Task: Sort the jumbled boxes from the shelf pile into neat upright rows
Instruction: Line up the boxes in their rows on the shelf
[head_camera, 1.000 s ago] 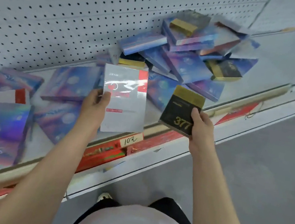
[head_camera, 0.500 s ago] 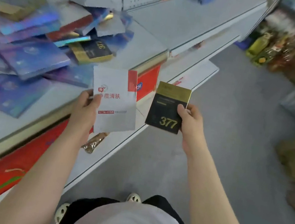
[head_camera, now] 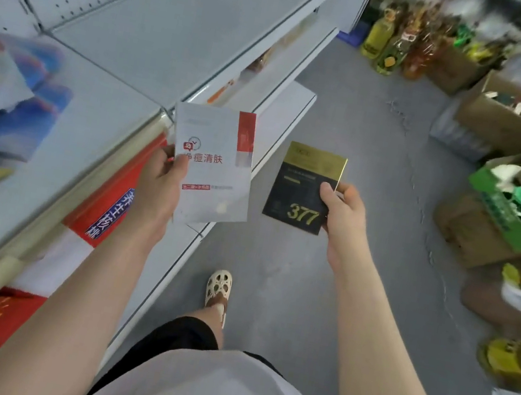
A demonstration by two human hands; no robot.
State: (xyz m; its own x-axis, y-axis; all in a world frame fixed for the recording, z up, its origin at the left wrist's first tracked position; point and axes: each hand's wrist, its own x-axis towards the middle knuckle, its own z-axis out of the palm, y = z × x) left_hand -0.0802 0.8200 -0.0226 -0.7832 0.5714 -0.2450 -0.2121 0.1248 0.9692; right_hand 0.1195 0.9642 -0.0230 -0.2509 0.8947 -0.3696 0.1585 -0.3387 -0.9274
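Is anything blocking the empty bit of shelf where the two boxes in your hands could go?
Nothing visible. The white box and the black box are held over the floor, and the bare shelf section beyond them lies open.

Bare shelf (head_camera: 178, 26) lies open ahead; jumbled boxes (head_camera: 7, 104) crowd its left end.

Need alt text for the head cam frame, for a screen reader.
Over a grey floor beside a shelf, the left hand holds a white box with a red corner and the right hand holds a black and gold box marked 377. A blurred pile of boxes lies on the shelf at left.
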